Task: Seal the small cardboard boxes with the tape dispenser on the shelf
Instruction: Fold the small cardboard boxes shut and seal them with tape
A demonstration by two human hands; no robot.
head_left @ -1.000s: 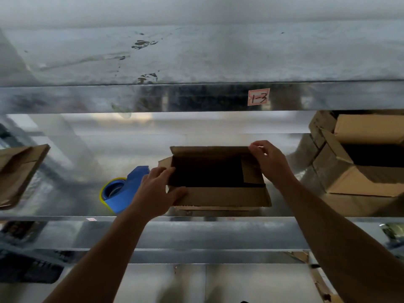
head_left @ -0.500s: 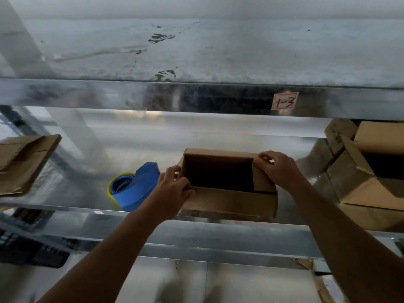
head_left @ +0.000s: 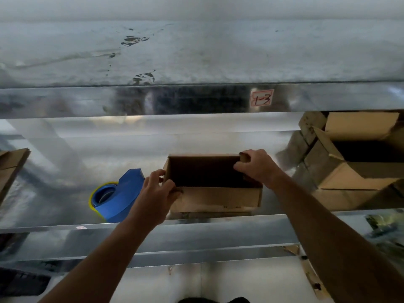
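A small open cardboard box point(head_left: 218, 199) stands on the middle metal shelf point(head_left: 196, 224), its dark inside facing me. My left hand point(head_left: 156, 194) grips the box's near left corner, thumb curled over the front rim. My right hand point(head_left: 256, 166) pinches the right end flap near the far right corner. A blue tape dispenser with a yellow-rimmed roll point(head_left: 117, 196) lies on the shelf just left of the box, touched by neither hand.
A bigger open cardboard box point(head_left: 358, 171) sits at the right end of the shelf. Flattened cardboard point(head_left: 11, 167) leans at the far left. The upper shelf's front lip carries a "1-3" label point(head_left: 262, 99). A lower shelf runs beneath.
My right hand has folded the right end flap further inward toward the box opening. My left hand has closed tighter on the near left corner. The view has shifted slightly.
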